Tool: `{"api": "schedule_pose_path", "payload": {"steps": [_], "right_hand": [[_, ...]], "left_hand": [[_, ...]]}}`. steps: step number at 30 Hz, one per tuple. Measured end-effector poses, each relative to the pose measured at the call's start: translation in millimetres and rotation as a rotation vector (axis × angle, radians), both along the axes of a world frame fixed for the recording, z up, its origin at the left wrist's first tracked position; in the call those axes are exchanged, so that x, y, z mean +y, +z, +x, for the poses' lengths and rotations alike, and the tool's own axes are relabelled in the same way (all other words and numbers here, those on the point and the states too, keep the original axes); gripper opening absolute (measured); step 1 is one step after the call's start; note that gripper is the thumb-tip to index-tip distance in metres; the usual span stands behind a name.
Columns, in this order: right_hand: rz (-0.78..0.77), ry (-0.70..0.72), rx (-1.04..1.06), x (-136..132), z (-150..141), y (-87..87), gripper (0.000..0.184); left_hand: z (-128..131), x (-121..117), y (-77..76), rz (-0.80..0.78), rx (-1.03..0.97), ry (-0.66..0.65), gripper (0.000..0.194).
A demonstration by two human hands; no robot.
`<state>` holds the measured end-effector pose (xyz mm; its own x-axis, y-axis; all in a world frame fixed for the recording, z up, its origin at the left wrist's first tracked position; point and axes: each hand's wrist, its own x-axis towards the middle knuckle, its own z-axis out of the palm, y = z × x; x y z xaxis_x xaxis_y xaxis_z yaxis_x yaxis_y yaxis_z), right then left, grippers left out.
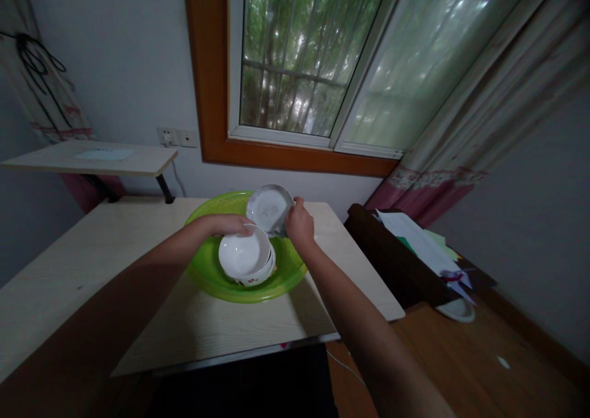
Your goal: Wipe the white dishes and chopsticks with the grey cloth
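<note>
Left hand (233, 224) gripping rim of white bowls (244, 255), nested, tilted, in green basin (249, 294) on pale tabletop (152, 338). Right hand (300, 224) gripping edge of tilted white dish (268, 208) over basin.

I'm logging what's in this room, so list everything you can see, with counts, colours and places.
Flat wood-look table: one, pale, below window
Round plastic basin: one, green, on table
Round glossy bowls: at least two, white, nested over basin
Round patterned dish: one, whitish-grey, over basin
Raised flat shelf: one, pale, table's left
Square wall sockets: two, white, left of window
Wood-framed glass window: one, orange-brown frame, wall
Patterned cloth curtains: two, cream and pink, either side
Looped cord: one, black, left curtain
Paper sheets: several, mostly white, right of table
Left hand: one, bare, gripping bowls
Right hand: one, bare, gripping dish
</note>
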<state>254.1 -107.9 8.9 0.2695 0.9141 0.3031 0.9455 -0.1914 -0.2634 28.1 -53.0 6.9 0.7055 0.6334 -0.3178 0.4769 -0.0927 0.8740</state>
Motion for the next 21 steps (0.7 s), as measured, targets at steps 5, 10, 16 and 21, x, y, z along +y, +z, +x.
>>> {"api": "schedule_pose_path", "payload": {"steps": [5,10,16,21], "right_hand": [[0.02,-0.026,0.121,1,3,2.1,0.043],[0.011,-0.01,0.116,1,3,2.1,0.042],[0.008,0.007,0.081,2,2,0.4,0.039],[-0.015,0.021,0.049,2,1,-0.6,0.036]], "left_hand": [[0,-3,0.0,-0.002,-0.017,0.043,0.036],[0,-9,3.6,-0.061,-0.053,0.038,0.043],[-3,-10,5.0,0.005,-0.022,0.025,0.047],[-6,-5,-2.3,-0.025,-0.015,0.053,0.046]]}}
